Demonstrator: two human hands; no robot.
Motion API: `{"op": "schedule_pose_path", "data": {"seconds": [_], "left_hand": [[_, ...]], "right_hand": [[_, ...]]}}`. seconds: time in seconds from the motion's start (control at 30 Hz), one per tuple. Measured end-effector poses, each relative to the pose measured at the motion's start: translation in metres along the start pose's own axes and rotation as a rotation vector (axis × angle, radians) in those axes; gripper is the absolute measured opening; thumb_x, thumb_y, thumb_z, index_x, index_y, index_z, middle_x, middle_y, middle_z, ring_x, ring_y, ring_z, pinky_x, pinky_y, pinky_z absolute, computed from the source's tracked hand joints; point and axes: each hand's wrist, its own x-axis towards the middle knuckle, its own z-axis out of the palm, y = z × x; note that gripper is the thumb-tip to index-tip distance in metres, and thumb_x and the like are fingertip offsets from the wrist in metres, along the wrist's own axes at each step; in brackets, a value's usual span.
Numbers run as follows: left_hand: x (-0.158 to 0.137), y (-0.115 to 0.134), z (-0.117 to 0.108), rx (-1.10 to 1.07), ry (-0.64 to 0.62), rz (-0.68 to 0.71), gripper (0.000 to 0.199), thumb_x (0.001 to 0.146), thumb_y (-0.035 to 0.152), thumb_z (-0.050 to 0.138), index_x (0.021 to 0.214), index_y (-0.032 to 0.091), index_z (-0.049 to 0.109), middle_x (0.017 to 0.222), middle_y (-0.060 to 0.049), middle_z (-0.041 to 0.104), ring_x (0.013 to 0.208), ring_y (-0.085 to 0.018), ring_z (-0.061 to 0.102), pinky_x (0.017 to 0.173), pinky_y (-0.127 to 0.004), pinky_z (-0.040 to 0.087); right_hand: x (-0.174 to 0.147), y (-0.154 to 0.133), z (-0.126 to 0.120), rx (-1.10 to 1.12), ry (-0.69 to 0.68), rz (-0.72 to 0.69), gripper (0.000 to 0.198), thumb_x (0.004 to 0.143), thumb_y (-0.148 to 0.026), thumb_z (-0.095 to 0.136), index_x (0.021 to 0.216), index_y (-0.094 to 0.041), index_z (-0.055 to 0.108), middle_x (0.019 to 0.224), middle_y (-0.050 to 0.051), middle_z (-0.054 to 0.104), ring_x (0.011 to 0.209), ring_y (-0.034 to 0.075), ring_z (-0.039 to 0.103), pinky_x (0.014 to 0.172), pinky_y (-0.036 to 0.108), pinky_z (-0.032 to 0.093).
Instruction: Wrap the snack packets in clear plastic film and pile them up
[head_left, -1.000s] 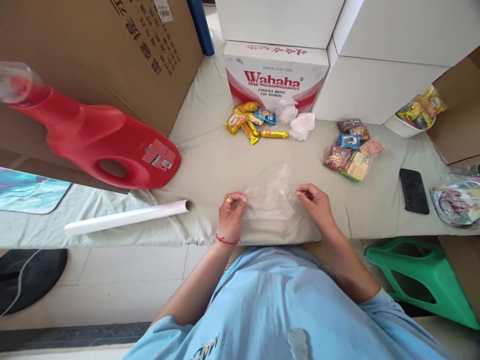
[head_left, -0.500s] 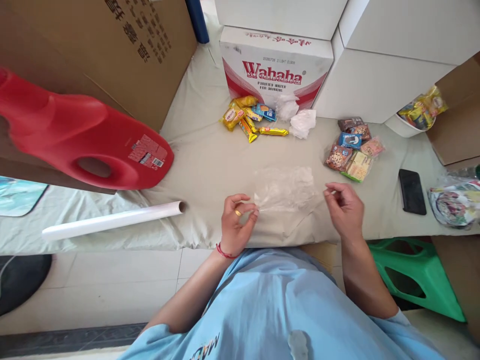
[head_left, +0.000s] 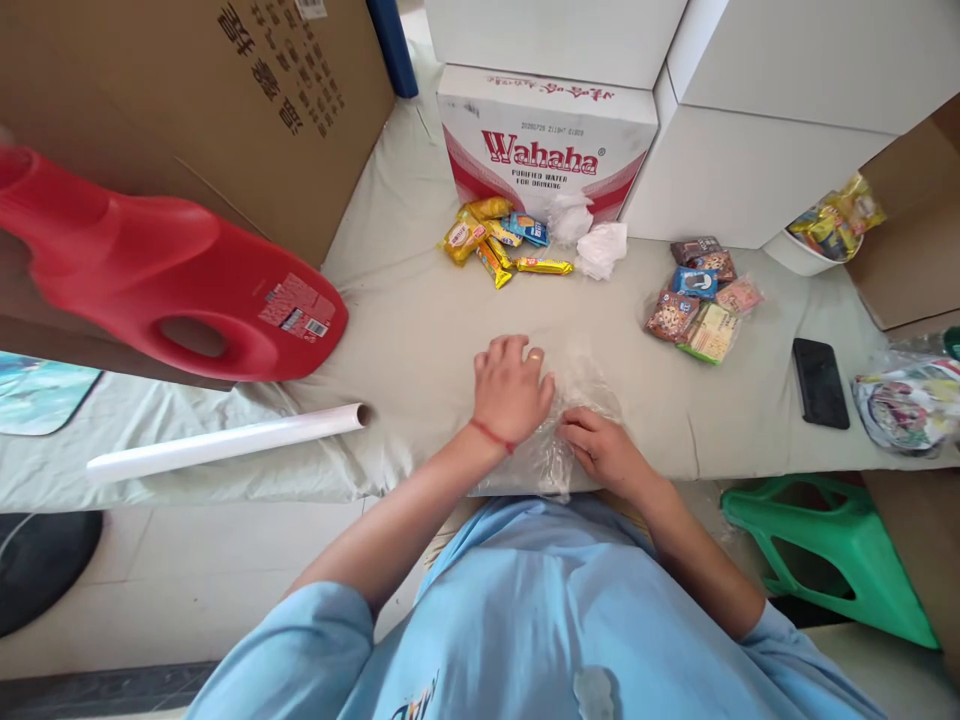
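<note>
A clear plastic bag (head_left: 551, 465) lies crumpled on the cloth-covered table (head_left: 420, 350) in front of me, its near end reaching the table edge. Palm down, my left hand (head_left: 514, 385) is closed over the bag's left side with its fingers bent; the fingertips are hidden beneath it. A ring and a red cord show on this hand. Close by on the right, my right hand (head_left: 604, 450) pinches the bag between thumb and fingers. Both hands are near each other, with wrinkled film between and behind them.
Yellow-wrapped snacks (head_left: 491, 240) and white crumpled tissues (head_left: 600, 250) lie before a Wahaha carton (head_left: 555, 130). Small snack packets (head_left: 697, 300), a phone (head_left: 820, 383) and a white bowl (head_left: 814, 255) are rightward. A white roll (head_left: 225, 443) and red jug (head_left: 187, 290) lie left.
My left hand has turned palm down and moved right and farther onto the table. My right hand has come left to the bag, which is now bunched and nearer to me.
</note>
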Motion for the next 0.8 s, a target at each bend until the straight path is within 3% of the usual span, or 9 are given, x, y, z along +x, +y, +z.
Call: {"op": "schedule_pose_path", "data": {"seconds": [0.1,0.23,0.4,0.47,0.53,0.6,0.67,0.73,0.8], "left_hand": [[0.024,0.000,0.034,0.035,-0.076,0.031,0.032,0.089,0.033,0.067,0.115,0.014,0.068,0.119,-0.020,0.065,0.122,-0.038,0.053,0.103,-0.055,0.041],[0.017,-0.015,0.063,-0.052,-0.067,-0.030,0.020,0.099,0.029,0.050,0.100,0.018,0.066,0.105,-0.017,0.066,0.105,-0.033,0.061,0.091,-0.046,0.046],[-0.007,-0.040,0.058,-0.153,0.108,-0.304,0.025,0.104,0.037,0.042,0.099,0.022,0.060,0.098,-0.011,0.068,0.081,-0.025,0.064,0.074,-0.035,0.047],[-0.016,-0.046,0.053,-0.187,0.175,-0.389,0.021,0.102,0.037,0.045,0.102,0.022,0.060,0.097,-0.010,0.068,0.082,-0.025,0.065,0.075,-0.035,0.048],[-0.025,-0.049,0.048,-0.193,0.252,-0.435,0.025,0.098,0.037,0.050,0.114,0.019,0.059,0.109,-0.014,0.066,0.093,-0.028,0.066,0.082,-0.039,0.050],[-0.033,-0.051,0.045,-0.163,0.347,-0.401,0.040,0.094,0.039,0.057,0.126,0.015,0.057,0.125,-0.021,0.061,0.114,-0.033,0.062,0.096,-0.047,0.049],[-0.040,-0.051,0.041,-0.127,0.412,-0.300,0.043,0.091,0.038,0.064,0.127,0.015,0.060,0.132,-0.023,0.058,0.132,-0.038,0.052,0.110,-0.055,0.038],[-0.045,-0.051,0.038,-0.112,0.368,-0.149,0.029,0.091,0.034,0.065,0.118,0.022,0.067,0.133,-0.019,0.063,0.141,-0.038,0.047,0.119,-0.062,0.024],[-0.048,-0.051,0.035,-0.092,0.218,0.020,0.022,0.095,0.030,0.062,0.115,0.028,0.070,0.135,-0.013,0.067,0.145,-0.035,0.046,0.123,-0.066,0.012]], "right_hand": [[-0.012,-0.003,-0.001,0.041,0.069,0.028,0.033,0.097,-0.012,0.047,0.117,-0.024,0.071,0.123,0.010,0.068,0.109,0.021,0.067,0.092,0.035,0.057],[-0.035,0.005,-0.011,0.005,0.241,0.177,0.037,0.098,-0.015,0.046,0.127,-0.027,0.066,0.128,0.011,0.066,0.117,0.023,0.066,0.100,0.041,0.057],[-0.064,0.021,-0.021,0.051,0.366,0.357,0.029,0.099,-0.023,0.048,0.123,-0.025,0.066,0.117,0.012,0.067,0.102,0.023,0.069,0.092,0.044,0.059],[-0.066,0.026,-0.024,0.136,0.372,0.429,0.025,0.100,-0.028,0.049,0.116,-0.024,0.067,0.112,0.011,0.068,0.094,0.022,0.071,0.088,0.043,0.059],[-0.061,0.031,-0.027,0.276,0.406,0.555,0.025,0.100,-0.038,0.051,0.112,-0.023,0.067,0.104,0.010,0.070,0.087,0.021,0.072,0.084,0.042,0.060],[-0.047,0.035,-0.030,0.445,0.451,0.695,0.036,0.099,-0.052,0.051,0.114,-0.022,0.065,0.096,0.008,0.072,0.081,0.021,0.072,0.076,0.039,0.061],[-0.026,0.039,-0.032,0.556,0.464,0.782,0.049,0.097,-0.063,0.050,0.120,-0.022,0.061,0.097,0.009,0.074,0.077,0.021,0.071,0.063,0.034,0.058],[-0.004,0.043,-0.033,0.556,0.423,0.789,0.056,0.092,-0.065,0.055,0.127,-0.022,0.059,0.097,0.009,0.074,0.072,0.020,0.069,0.056,0.031,0.053],[0.017,0.047,-0.032,0.477,0.370,0.747,0.057,0.084,-0.058,0.068,0.128,-0.022,0.060,0.090,0.006,0.074,0.068,0.018,0.066,0.058,0.030,0.050]]}}
